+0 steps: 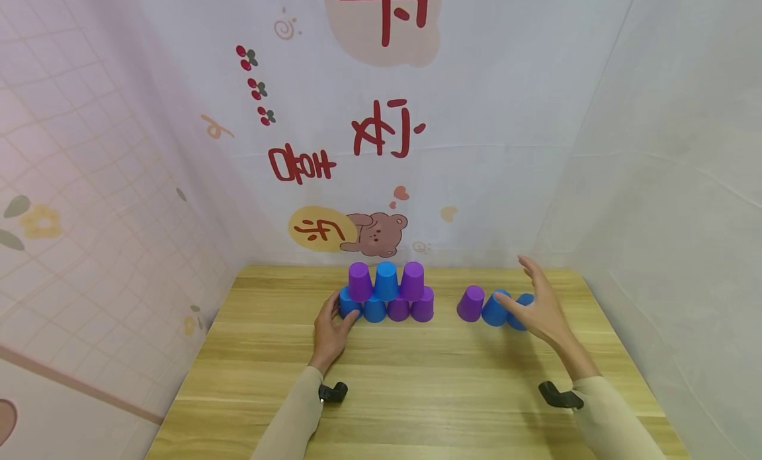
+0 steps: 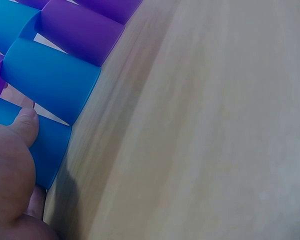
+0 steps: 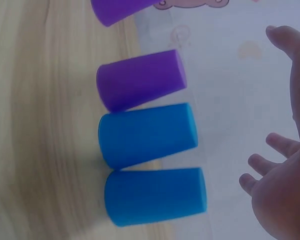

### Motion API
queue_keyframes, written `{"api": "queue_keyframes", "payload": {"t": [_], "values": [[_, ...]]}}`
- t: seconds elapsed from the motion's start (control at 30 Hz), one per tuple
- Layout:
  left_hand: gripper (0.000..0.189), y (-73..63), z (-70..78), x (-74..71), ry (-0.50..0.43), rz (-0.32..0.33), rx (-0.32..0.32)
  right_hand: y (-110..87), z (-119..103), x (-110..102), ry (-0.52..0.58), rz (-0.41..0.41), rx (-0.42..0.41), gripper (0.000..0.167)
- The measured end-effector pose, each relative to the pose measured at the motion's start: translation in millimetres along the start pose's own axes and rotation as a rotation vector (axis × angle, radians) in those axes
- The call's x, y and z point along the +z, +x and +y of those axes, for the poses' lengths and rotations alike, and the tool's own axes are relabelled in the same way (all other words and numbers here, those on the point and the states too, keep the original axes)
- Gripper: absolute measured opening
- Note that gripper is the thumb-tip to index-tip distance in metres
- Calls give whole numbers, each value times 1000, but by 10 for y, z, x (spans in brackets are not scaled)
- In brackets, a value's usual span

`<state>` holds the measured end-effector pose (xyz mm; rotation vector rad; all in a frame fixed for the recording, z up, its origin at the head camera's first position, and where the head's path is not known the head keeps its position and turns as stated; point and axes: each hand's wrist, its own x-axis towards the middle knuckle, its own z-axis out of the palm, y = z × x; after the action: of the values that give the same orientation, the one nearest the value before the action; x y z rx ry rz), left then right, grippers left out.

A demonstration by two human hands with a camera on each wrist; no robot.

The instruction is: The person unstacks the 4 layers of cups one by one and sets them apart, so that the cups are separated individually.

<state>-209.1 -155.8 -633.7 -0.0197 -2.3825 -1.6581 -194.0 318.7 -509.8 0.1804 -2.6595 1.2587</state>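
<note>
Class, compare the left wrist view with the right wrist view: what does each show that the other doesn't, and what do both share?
Only the left wrist view: the left hand holding a gripped blue cup, plus upper-row cups, such as a blue one.

Only the right wrist view: the right hand, holding nothing, a purple cup, middle blue cup, end blue cup and part of a bear print.

Both: wooden tabletop, blue and purple cups.

Left fingers (image 1: 328, 308) gripping, right fingers (image 1: 534, 272) raised, spread, both forearms (image 1: 293, 407) extended
</note>
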Motion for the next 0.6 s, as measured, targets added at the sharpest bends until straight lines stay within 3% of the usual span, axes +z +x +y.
{"api": "queue_keyframes", "payload": {"t": [0.43, 0.6], "values": [[69, 14, -26, 1, 8, -2, 10, 130, -250, 157, 1, -16, -62, 105], [68, 7, -44, 14, 25, 23, 55, 178, -343, 241, 6, -41, -57, 106]]}}
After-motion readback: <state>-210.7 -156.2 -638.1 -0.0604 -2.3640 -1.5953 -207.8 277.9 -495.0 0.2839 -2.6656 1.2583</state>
